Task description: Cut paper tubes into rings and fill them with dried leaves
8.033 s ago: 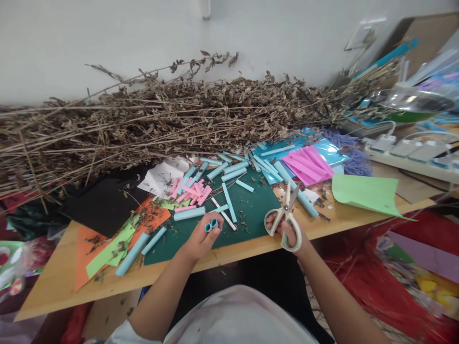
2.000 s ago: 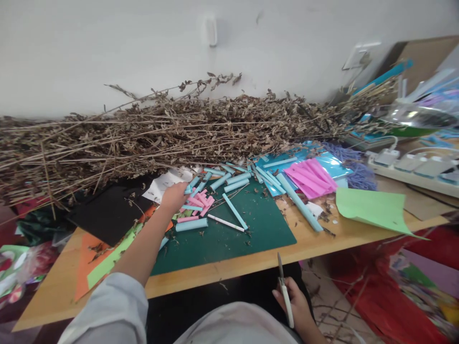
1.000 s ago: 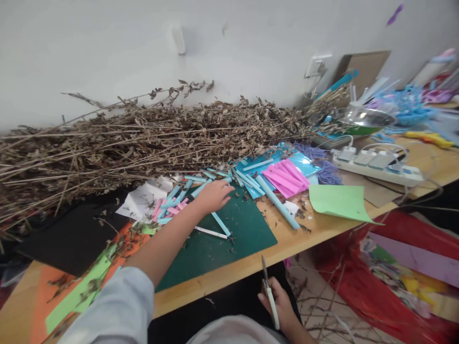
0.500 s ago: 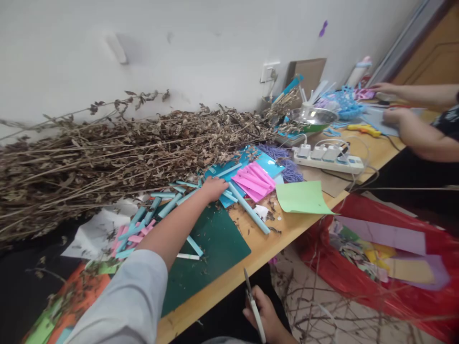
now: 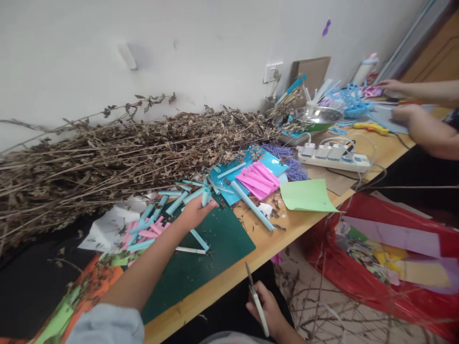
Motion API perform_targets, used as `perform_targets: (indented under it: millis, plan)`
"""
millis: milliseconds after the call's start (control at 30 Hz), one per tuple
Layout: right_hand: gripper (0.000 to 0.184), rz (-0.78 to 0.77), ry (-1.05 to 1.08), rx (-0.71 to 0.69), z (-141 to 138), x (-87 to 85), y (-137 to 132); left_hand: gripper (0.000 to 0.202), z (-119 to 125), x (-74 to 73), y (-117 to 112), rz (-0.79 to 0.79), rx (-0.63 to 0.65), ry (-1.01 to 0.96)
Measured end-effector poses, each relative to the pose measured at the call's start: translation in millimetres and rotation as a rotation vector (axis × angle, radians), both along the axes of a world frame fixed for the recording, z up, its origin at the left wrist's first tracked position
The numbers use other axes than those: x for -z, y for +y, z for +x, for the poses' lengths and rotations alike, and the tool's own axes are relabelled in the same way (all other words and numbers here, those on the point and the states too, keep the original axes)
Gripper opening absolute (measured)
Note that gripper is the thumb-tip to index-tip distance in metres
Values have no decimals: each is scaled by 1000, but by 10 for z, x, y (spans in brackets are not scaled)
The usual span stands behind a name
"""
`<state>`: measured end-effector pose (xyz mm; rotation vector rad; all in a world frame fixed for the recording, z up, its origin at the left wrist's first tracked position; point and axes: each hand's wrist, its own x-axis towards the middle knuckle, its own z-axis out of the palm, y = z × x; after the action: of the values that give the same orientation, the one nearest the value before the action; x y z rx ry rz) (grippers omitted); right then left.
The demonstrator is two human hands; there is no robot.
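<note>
Scissors [image 5: 257, 304] in right hand [image 5: 269, 308]

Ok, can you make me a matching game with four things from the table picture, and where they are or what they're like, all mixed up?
1. Scissors
2. Bright pink paper strips
3. Dried plants
4. Power strip

A. Heaped along the wall
B. Lying on the shiny blue sheet
C. White, with plugs in it
D. In the camera wearer's right hand

Right pairs: 1-D, 2-B, 3-A, 4-C
</note>
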<state>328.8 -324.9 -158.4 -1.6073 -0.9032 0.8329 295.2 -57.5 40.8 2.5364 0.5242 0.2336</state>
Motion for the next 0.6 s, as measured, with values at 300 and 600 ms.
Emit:
perform_targets:
  millis: [300,600]
  plan:
    - [22,50,7,28,-65,57,-22,32,-1056,383,-1704,-1730,-281,-432]
    - [25,-46,31,-16,-97,101,-99,29,-1423,435,-2076,-1784,-235,-398]
